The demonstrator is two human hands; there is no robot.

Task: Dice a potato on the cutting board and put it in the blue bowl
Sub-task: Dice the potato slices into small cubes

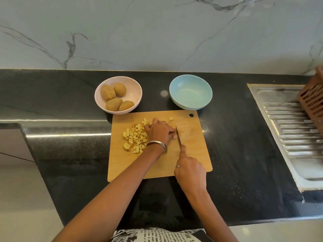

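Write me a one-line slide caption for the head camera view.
Right hand slices with a knife beside the left hand; diced potato piled on the cutting board, blue bowl empty.

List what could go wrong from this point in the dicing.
The knife blade runs right beside the left hand holding the last potato piece, so those fingers could get nicked. One dice has strayed toward the cutting board far edge and may be missed. The blue bowl is empty; scooping the diced potato across could spill pieces.

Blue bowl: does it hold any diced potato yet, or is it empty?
Empty. The blue bowl shows only its bare inside, while the potato cubes all lie on the cutting board.
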